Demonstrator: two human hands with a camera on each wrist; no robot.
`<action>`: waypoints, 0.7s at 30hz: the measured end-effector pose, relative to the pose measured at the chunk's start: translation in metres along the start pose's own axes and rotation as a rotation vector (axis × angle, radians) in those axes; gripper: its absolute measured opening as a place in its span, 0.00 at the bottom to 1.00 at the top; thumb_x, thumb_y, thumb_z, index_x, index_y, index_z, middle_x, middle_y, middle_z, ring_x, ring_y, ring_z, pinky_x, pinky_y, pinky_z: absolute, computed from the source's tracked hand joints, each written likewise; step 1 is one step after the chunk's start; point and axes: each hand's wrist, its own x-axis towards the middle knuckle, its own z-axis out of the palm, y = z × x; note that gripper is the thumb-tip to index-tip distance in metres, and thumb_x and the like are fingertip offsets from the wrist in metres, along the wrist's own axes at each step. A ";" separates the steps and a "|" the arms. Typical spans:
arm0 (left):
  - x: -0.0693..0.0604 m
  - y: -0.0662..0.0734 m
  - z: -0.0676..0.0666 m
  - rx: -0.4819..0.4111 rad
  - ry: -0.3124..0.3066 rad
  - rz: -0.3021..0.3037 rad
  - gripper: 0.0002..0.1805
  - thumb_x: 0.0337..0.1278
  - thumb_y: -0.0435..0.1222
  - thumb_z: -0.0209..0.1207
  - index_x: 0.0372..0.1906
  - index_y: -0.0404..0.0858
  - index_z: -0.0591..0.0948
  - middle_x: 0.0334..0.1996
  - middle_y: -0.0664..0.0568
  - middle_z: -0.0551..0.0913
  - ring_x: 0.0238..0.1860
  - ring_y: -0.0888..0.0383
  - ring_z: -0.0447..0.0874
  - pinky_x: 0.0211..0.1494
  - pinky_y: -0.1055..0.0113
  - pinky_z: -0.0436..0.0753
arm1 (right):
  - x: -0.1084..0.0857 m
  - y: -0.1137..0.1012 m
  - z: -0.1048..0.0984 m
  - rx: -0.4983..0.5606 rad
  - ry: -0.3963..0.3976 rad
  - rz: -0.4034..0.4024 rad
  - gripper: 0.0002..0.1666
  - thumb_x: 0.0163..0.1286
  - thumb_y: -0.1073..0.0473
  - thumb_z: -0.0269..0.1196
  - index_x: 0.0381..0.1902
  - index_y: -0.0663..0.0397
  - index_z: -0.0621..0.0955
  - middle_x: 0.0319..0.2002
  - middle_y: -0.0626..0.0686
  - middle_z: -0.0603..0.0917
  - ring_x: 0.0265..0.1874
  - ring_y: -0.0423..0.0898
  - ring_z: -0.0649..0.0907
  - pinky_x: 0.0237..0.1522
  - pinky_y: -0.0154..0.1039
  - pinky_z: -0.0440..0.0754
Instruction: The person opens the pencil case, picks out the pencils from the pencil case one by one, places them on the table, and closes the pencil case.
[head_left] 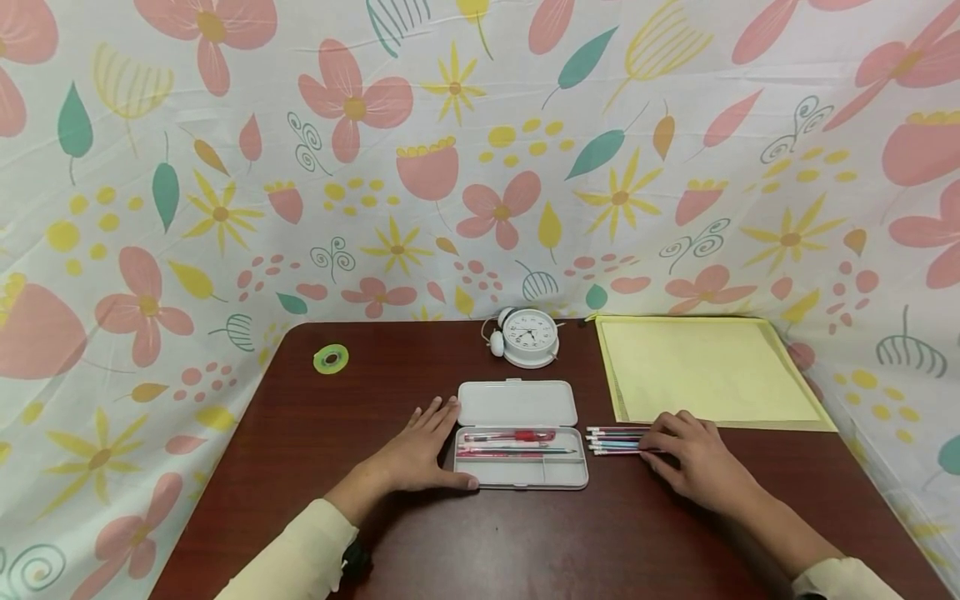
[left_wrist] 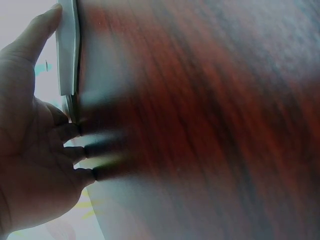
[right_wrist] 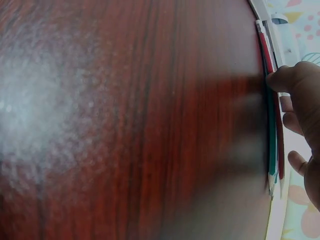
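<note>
A white pencil case [head_left: 564, 477] lies with its lid [head_left: 517, 403] folded back. Inside it are a red-capped pen [head_left: 534, 435] and pencils [head_left: 555, 451]. My left hand [head_left: 416, 450] rests against the case's left side, fingers spread and straight, thumb along the front edge; the left wrist view shows its thumb touching the case's side [left_wrist: 69, 50]. To the right of the case, several pencils [head_left: 611, 442] lie side by side on the table, eraser ends toward the case. My right hand [head_left: 693, 458] holds these pencils between thumb and fingers, with green and red pencils [right_wrist: 272, 135] plain in the right wrist view.
A white alarm clock [head_left: 529, 335] stands behind the case. Behind the right hand lies a yellow mesh folder [head_left: 712, 367]. A green tape roll [head_left: 331, 359] is at the back left of the brown table [head_left: 315, 433]. A flowered cloth [head_left: 480, 167] hangs behind.
</note>
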 end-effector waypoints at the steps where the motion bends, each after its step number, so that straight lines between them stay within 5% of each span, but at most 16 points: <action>1: 0.000 0.000 0.000 -0.001 -0.001 0.001 0.73 0.58 0.75 0.68 0.92 0.38 0.49 0.92 0.44 0.48 0.93 0.39 0.42 0.92 0.35 0.49 | 0.000 0.001 0.000 -0.002 -0.003 0.002 0.19 0.54 0.62 0.85 0.39 0.34 0.91 0.41 0.36 0.82 0.41 0.38 0.74 0.40 0.44 0.67; 6: -0.001 0.000 0.000 -0.009 -0.004 0.003 0.72 0.58 0.75 0.68 0.92 0.37 0.49 0.92 0.43 0.48 0.93 0.39 0.41 0.92 0.35 0.49 | 0.000 0.003 0.001 0.001 -0.012 -0.004 0.15 0.60 0.58 0.83 0.38 0.33 0.90 0.41 0.36 0.81 0.41 0.37 0.74 0.41 0.45 0.69; 21: 0.000 -0.001 0.001 0.006 0.003 0.003 0.73 0.58 0.76 0.68 0.92 0.37 0.49 0.92 0.43 0.48 0.93 0.39 0.42 0.92 0.35 0.50 | 0.000 -0.002 -0.001 0.007 0.023 -0.010 0.21 0.53 0.62 0.86 0.35 0.30 0.88 0.39 0.34 0.82 0.39 0.36 0.74 0.40 0.42 0.68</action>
